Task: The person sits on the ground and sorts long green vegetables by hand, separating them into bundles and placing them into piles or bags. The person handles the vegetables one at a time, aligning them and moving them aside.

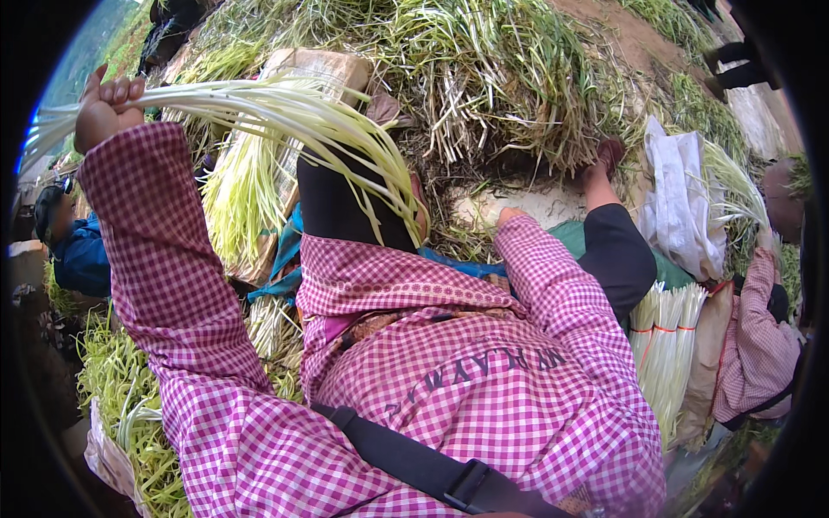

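Note:
My left hand (111, 110) is raised at the far left, closed around a bunch of pale, blanched leafy stalks (291, 120). The bunch bends rightward, and its yellow-green tips hang over my dark-trousered left knee. Only a small part of my right hand (510, 214) shows past its checked cuff, low beside a pale slab (547, 206). Its fingers are hidden, so I cannot tell what it holds. More yellow-green stalks (236, 201) lie loose left of my knee, against a pale block (317, 68).
A large heap of green and straw-coloured stalks (505, 84) rises ahead. At right are bundles tied with orange bands (666, 349), a white sack (680, 201) and a person in a checked sleeve (761, 278). A person in blue (81, 252) is at left, above more leafy stalks (116, 362).

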Action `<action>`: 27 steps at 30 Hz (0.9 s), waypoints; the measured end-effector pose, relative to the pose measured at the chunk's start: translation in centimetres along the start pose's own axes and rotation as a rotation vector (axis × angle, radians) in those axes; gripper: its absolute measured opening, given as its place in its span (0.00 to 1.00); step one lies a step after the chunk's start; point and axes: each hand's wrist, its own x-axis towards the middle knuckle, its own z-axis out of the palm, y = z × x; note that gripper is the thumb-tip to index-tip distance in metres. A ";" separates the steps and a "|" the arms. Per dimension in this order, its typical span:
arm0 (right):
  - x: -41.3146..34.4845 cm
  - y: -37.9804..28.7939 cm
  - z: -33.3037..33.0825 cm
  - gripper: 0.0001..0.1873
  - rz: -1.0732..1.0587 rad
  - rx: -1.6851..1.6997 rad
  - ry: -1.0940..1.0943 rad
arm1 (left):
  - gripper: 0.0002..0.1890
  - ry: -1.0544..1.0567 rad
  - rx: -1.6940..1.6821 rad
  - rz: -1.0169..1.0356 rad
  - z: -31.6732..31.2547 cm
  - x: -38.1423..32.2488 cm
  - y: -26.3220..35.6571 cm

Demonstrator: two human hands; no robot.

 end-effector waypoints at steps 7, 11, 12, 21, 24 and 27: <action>-7.7 1.1 -4.1 0.34 -0.387 0.913 0.208 | 0.12 0.006 0.027 0.010 0.9 0.6 0.2; -8.8 -3.2 -3.9 0.42 -0.776 1.500 -0.120 | 0.12 0.029 0.035 0.002 0.8 0.2 0.7; -8.7 -4.3 -3.5 0.41 -0.758 1.390 -0.038 | 0.12 0.038 0.044 -0.002 0.6 0.1 0.9; -5.5 -3.8 -3.1 0.10 -0.428 0.545 0.406 | 0.11 0.062 0.063 -0.073 -0.6 0.0 0.5; -3.5 -1.8 -2.6 0.12 -0.171 0.325 -0.099 | 0.13 0.061 0.027 -0.077 0.3 0.3 -0.6; -4.6 0.2 -1.1 0.17 -0.117 0.304 -0.004 | 0.13 0.022 0.068 -0.019 1.0 0.4 -0.3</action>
